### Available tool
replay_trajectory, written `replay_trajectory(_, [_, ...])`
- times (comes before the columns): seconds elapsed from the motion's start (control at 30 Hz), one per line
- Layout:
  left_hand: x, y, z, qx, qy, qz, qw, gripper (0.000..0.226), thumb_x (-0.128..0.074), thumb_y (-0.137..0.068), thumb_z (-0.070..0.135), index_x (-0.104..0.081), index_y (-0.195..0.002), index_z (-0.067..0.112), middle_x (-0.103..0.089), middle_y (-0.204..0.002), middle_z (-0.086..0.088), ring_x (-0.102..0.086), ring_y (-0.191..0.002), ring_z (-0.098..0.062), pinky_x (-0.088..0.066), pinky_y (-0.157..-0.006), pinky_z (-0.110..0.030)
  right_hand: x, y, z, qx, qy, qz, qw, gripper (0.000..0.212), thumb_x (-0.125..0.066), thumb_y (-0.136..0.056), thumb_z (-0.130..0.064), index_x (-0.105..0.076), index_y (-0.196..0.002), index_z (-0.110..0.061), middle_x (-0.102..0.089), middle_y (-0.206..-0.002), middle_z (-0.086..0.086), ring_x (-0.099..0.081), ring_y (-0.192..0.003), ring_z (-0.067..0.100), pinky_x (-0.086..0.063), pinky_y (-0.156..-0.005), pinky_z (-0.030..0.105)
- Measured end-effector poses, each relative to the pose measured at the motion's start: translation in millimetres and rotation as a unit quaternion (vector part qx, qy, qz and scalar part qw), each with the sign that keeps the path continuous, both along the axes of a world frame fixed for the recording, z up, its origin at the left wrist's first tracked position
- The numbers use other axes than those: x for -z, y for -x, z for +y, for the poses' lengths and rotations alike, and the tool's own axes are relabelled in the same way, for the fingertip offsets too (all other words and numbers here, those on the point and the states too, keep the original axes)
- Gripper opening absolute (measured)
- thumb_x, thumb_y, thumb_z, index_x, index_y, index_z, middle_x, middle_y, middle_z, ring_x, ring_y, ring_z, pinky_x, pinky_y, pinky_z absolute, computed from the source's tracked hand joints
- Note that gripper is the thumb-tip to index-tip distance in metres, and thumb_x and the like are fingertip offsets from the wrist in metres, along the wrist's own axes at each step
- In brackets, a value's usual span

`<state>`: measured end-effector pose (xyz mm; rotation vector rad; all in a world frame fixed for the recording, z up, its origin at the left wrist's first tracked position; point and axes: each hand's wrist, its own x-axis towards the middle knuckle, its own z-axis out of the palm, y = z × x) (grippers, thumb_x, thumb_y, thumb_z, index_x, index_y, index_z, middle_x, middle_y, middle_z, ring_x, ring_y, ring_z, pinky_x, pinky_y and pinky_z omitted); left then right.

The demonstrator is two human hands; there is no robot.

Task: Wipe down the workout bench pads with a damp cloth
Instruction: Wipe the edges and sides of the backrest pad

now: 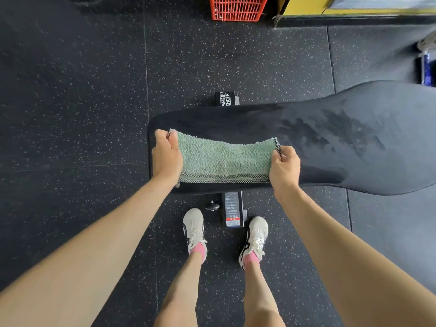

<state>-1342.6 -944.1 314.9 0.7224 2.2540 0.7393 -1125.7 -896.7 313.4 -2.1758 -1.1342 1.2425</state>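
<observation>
A black bench pad [330, 142] runs from the middle of the view out to the right, with damp streaks on its wider right part. A green towel [224, 159] with a checked border lies stretched over the pad's narrow left end. My left hand [166, 156] grips the towel's left edge at the pad's end. My right hand [284, 166] pinches the towel's right edge. The cloth is held taut between both hands.
Black speckled rubber floor tiles surround the bench. The bench's frame foot [232, 208] sits between my two white shoes [193, 230]. A red plastic crate [238, 8] stands at the top, with a yellow-edged platform [354, 13] at the top right.
</observation>
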Motion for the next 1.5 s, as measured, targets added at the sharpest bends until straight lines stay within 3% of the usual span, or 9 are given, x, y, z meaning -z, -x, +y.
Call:
replay_trajectory(0.23, [-13.7, -53.8, 12.7, 0.054, 0.012, -0.062, 0.997, 0.026, -0.027, -0.101, 0.037, -0.037, -0.093, 0.014, -0.048, -0.074, -0.002, -0.046, -0.072, -0.027, -0.035, -0.064, -0.038, -2.7, 33.4, -21.9, -0.177, -0.078, -0.056, 0.98, 0.018, -0.038, -0.098, -0.014, -0.053, -0.107, -0.011, -0.061, -0.086, 0.012, -0.051, -0.083, 0.03, -0.031, -0.063, 0.033])
replay_trajectory(0.53, [-19.7, -74.7, 18.7, 0.165, 0.044, 0.015, 0.985, 0.024, -0.026, -0.102, 0.036, -0.039, -0.102, 0.015, -0.055, -0.082, -0.002, -0.051, -0.082, -0.031, -0.04, -0.068, -0.041, -12.4, 59.8, -27.3, -0.159, -0.118, 0.003, 0.98, 0.023, -0.042, -0.1, -0.012, -0.061, -0.111, -0.011, -0.063, -0.078, -0.002, -0.057, -0.073, 0.019, -0.044, -0.065, 0.032])
replay_trajectory(0.67, [-23.5, -77.0, 18.6, 0.097, -0.017, -0.16, 0.982, 0.033, -0.042, -0.096, 0.051, -0.045, -0.1, 0.018, -0.061, -0.085, 0.004, -0.061, -0.083, -0.016, -0.05, -0.072, -0.032, -17.9, 62.3, -29.6, -0.196, -0.123, 0.059, 0.971, 0.029, -0.045, -0.093, -0.003, -0.063, -0.114, -0.012, -0.068, -0.09, 0.003, -0.061, -0.08, 0.016, -0.05, -0.07, 0.027])
replay_trajectory(0.8, [-19.9, -69.3, 25.9, 0.014, 0.035, -0.303, 0.952, 0.023, -0.058, -0.092, 0.034, -0.056, -0.096, 0.012, -0.057, -0.079, 0.005, -0.054, -0.07, -0.009, -0.041, -0.046, -0.011, -8.7, 52.1, -34.6, -0.301, -0.182, 0.046, 0.935, 0.039, -0.038, -0.083, 0.015, -0.064, -0.109, 0.001, -0.055, -0.119, 0.006, -0.058, -0.088, 0.018, -0.051, -0.078, 0.027])
replay_trajectory(0.97, [-12.8, -51.0, 27.9, 0.028, 0.071, -0.277, 0.958, 0.019, -0.053, -0.095, 0.022, -0.063, -0.096, 0.005, -0.065, -0.098, -0.008, -0.054, -0.085, -0.017, -0.037, -0.069, -0.027, -14.6, 40.6, -25.2, -0.088, -0.132, -0.035, 0.987, 0.037, -0.039, -0.085, 0.01, -0.063, -0.107, -0.007, -0.052, -0.111, 0.004, -0.052, -0.083, 0.014, -0.045, -0.074, 0.023])
replay_trajectory(1.07, [-23.6, -40.7, 29.0, 0.052, 0.035, -0.394, 0.917, 0.023, -0.05, -0.098, 0.018, -0.065, -0.108, 0.005, -0.069, -0.108, -0.008, -0.064, -0.096, -0.017, -0.047, -0.083, -0.028, -10.0, 39.6, -8.0, 0.043, 0.035, 0.055, 0.997, 0.026, -0.046, -0.095, -0.014, -0.059, -0.118, -0.014, -0.053, -0.117, -0.001, -0.05, -0.096, 0.01, -0.04, -0.081, 0.017])
replay_trajectory(1.17, [-31.8, -31.2, 30.7, 0.02, 0.008, -0.518, 0.855, 0.022, -0.047, -0.098, 0.019, -0.065, -0.108, 0.01, -0.071, -0.099, -0.001, -0.067, -0.09, -0.015, -0.053, -0.081, -0.029, -5.1, 32.4, -5.0, 0.141, 0.217, 0.306, 0.916, 0.043, -0.041, -0.097, -0.051, -0.066, -0.109, -0.017, -0.067, -0.111, 0.0, -0.06, -0.108, 0.019, -0.044, -0.099, 0.037])
replay_trajectory(1.27, [-28.9, -23.2, 30.5, 0.001, 0.001, -0.512, 0.859, 0.021, -0.046, -0.099, 0.019, -0.065, -0.107, 0.012, -0.07, -0.101, -0.001, -0.066, -0.093, -0.016, -0.053, -0.084, -0.032, -4.8, 24.5, -5.8, 0.169, 0.242, 0.441, 0.848, 0.07, -0.029, -0.093, -0.067, -0.065, -0.114, -0.01, -0.069, -0.113, 0.015, -0.064, -0.107, 0.034, -0.048, -0.097, 0.049])
replay_trajectory(1.5, [-13.0, 2.3, 18.8, 0.024, 0.06, -0.369, 0.927, 0.026, -0.053, -0.097, 0.027, -0.055, -0.122, 0.018, -0.066, -0.115, -0.002, -0.065, -0.104, -0.02, -0.05, -0.094, -0.047, 1.6, 28.5, -6.8, 0.039, 0.203, 0.377, 0.903, 0.028, -0.06, -0.092, -0.01, -0.054, -0.119, -0.014, -0.067, -0.11, 0.012, -0.066, -0.1, 0.028, -0.052, -0.092, 0.044])
